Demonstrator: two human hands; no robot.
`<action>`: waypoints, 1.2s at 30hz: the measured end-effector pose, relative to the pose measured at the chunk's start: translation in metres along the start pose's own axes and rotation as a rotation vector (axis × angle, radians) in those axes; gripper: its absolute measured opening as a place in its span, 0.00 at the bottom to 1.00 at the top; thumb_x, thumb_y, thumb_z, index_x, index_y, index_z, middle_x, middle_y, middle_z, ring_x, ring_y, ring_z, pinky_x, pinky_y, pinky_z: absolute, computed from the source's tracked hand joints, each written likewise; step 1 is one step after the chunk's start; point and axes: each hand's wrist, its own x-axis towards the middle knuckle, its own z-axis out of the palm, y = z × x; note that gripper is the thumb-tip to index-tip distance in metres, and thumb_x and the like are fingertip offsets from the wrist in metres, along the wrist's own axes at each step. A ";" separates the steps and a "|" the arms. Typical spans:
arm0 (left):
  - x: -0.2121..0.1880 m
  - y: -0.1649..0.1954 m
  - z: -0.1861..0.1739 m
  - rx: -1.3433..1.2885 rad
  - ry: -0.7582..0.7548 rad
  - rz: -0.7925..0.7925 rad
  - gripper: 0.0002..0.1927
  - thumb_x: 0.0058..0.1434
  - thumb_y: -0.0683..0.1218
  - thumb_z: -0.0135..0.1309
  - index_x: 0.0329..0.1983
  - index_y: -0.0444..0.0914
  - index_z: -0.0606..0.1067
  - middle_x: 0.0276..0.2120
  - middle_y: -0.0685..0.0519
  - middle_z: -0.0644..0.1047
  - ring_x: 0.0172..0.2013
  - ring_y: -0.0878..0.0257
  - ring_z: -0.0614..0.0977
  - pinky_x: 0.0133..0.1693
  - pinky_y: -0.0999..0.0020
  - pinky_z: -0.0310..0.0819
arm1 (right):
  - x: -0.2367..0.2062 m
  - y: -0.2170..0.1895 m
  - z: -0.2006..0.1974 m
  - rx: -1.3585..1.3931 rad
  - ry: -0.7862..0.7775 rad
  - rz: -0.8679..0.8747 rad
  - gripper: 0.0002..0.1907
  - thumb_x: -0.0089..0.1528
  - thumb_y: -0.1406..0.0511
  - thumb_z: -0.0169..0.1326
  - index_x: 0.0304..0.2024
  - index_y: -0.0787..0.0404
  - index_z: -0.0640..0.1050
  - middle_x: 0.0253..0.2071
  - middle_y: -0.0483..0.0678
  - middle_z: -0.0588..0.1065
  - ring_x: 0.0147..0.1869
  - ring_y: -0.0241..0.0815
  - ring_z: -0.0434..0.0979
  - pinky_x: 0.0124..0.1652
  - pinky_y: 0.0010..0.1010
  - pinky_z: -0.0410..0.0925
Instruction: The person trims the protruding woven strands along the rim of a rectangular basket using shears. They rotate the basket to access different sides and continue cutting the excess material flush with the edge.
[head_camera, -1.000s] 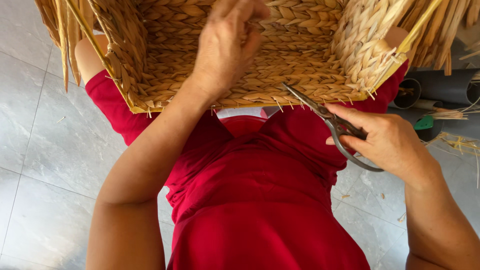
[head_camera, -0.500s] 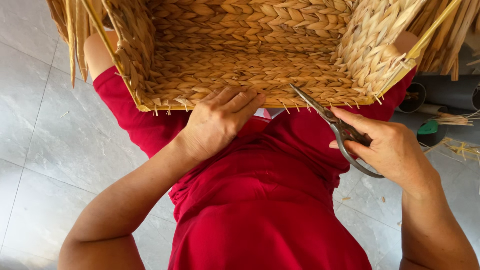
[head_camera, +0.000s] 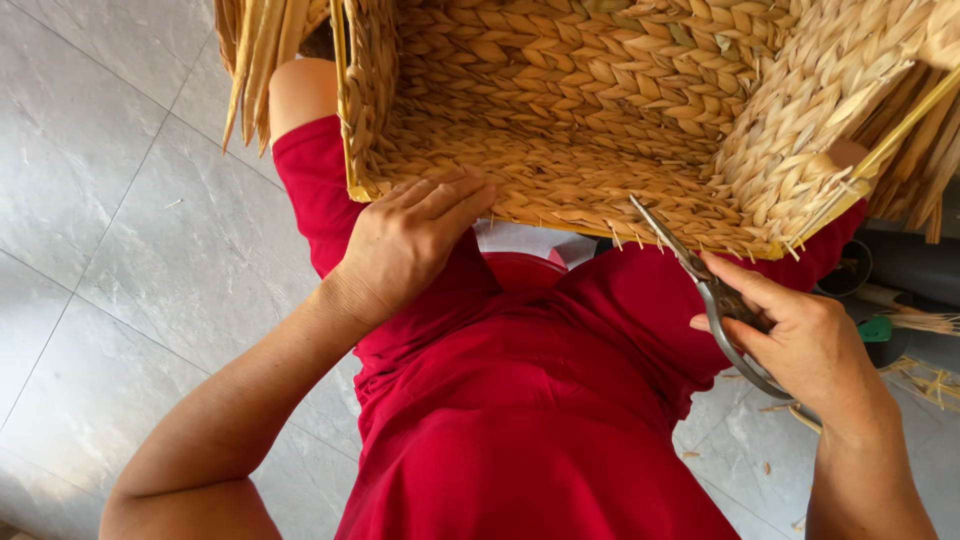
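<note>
A large woven straw basket (head_camera: 620, 110) lies on its side across my lap, its opening facing me, with short cut ends sticking out along the rim. My left hand (head_camera: 405, 245) grips the near rim at the lower left, fingers curled over the weave. My right hand (head_camera: 800, 340) holds metal scissors (head_camera: 690, 265), whose blades point up to the rim at the lower right and touch the protruding straw ends there. I wear red clothing (head_camera: 540, 400).
Grey tiled floor (head_camera: 110, 200) lies to the left. Loose straw strands (head_camera: 255, 50) hang at the basket's upper left. Straw scraps (head_camera: 930, 380), a green object (head_camera: 875, 328) and dark round items sit on the floor at the right.
My left hand has come out of the basket's inside and down onto the near rim, then slid left along it. The scissors hand has stayed near the right rim.
</note>
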 end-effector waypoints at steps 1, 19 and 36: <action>-0.003 -0.003 0.002 0.031 0.004 -0.011 0.17 0.64 0.39 0.54 0.57 0.37 0.77 0.55 0.49 0.79 0.54 0.55 0.82 0.56 0.62 0.77 | 0.001 0.002 0.000 0.005 0.004 -0.008 0.36 0.53 0.71 0.66 0.65 0.49 0.76 0.34 0.47 0.85 0.32 0.27 0.79 0.34 0.24 0.71; -0.006 -0.006 -0.003 0.006 0.158 0.034 0.14 0.63 0.38 0.58 0.52 0.36 0.77 0.49 0.51 0.81 0.47 0.56 0.84 0.48 0.62 0.77 | 0.080 0.060 0.002 0.882 0.866 -0.482 0.35 0.71 0.79 0.64 0.76 0.63 0.64 0.45 0.44 0.72 0.38 0.32 0.73 0.37 0.21 0.68; 0.003 -0.069 -0.031 -0.189 0.544 -0.325 0.27 0.70 0.40 0.61 0.68 0.29 0.67 0.64 0.39 0.68 0.61 0.50 0.75 0.59 0.56 0.74 | 0.111 0.058 0.002 0.725 0.750 -0.276 0.34 0.67 0.79 0.59 0.75 0.64 0.65 0.50 0.42 0.75 0.47 0.28 0.75 0.44 0.19 0.70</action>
